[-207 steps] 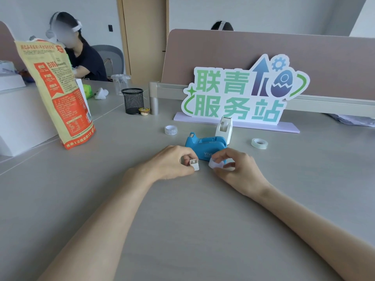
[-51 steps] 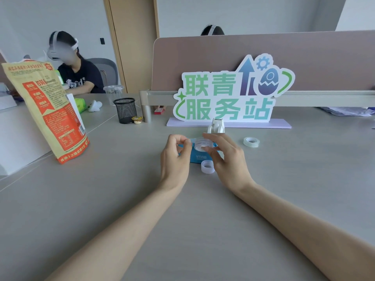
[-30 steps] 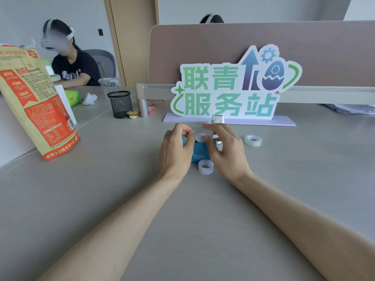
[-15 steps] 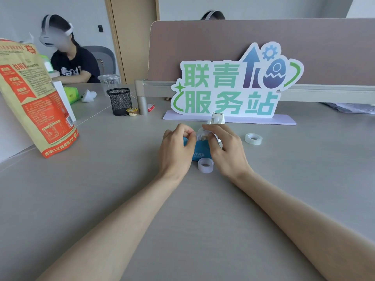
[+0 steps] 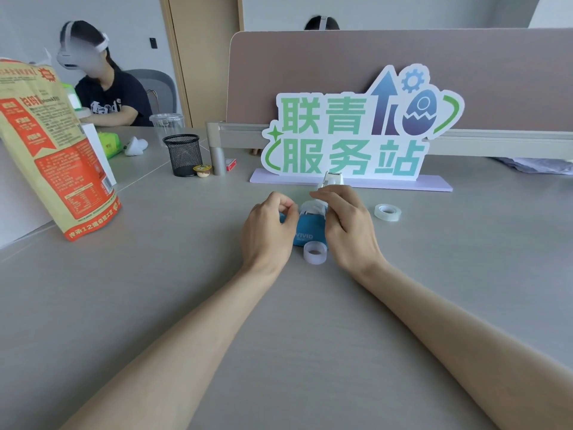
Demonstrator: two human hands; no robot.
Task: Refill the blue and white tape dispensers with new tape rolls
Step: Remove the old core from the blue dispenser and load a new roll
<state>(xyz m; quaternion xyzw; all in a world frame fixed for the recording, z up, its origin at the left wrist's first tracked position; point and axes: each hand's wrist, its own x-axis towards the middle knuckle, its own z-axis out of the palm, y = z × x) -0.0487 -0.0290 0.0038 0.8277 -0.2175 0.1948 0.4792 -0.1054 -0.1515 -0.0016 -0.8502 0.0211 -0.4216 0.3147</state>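
Note:
The blue tape dispenser (image 5: 307, 232) stands on the grey table between my hands. A clear tape roll (image 5: 313, 207) sits in its top. My right hand (image 5: 348, 225) pinches that roll with thumb and fingers. My left hand (image 5: 268, 232) is curled against the dispenser's left end, gripping it. The white tape dispenser (image 5: 333, 179) stands just behind, partly hidden by my right fingers. One loose tape roll (image 5: 315, 252) lies in front of the blue dispenser. Another tape roll (image 5: 387, 211) lies to the right.
A green and blue standing sign (image 5: 350, 131) on a lilac base blocks the back. A black mesh pen cup (image 5: 183, 155) and a small sweet stand at back left. A tall orange bag (image 5: 52, 144) rises at the left. A person (image 5: 102, 94) sits beyond.
Over the last second my hands stayed on the blue dispenser. My right fingers lifted slightly above the roll seated in it. Earlier, both hands held small white parts in front of it.

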